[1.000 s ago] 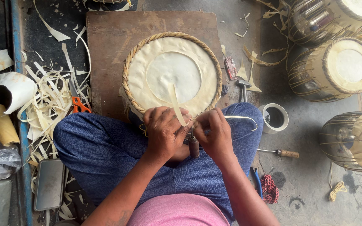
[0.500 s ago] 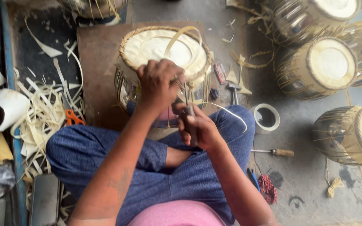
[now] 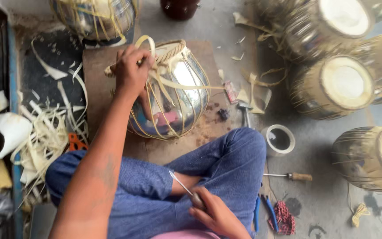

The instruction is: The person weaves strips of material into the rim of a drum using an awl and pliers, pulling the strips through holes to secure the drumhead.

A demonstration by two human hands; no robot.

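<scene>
A shiny metal drum shell [image 3: 173,95], laced with pale hide straps, stands tilted on a brown wooden board [image 3: 98,75] in front of my crossed legs in blue trousers. My left hand [image 3: 131,71] grips the braided rim and a loop of strap [image 3: 149,44] at the drum's top left. My right hand [image 3: 215,214] is down by my lap, closed on a thin metal awl [image 3: 183,185] with a dark handle, its point aimed up-left, apart from the drum.
Several finished drums [image 3: 337,86] stand at the right. A roll of tape [image 3: 279,139], a screwdriver [image 3: 288,176], a small hammer [image 3: 244,110] and blue-handled pliers [image 3: 266,212] lie on the grey floor. Hide strips [image 3: 45,141] pile at left.
The drum went from head-up to tilted on its side, showing its metal body. My left hand moved up to the rim; my right hand dropped to my lap with the awl.
</scene>
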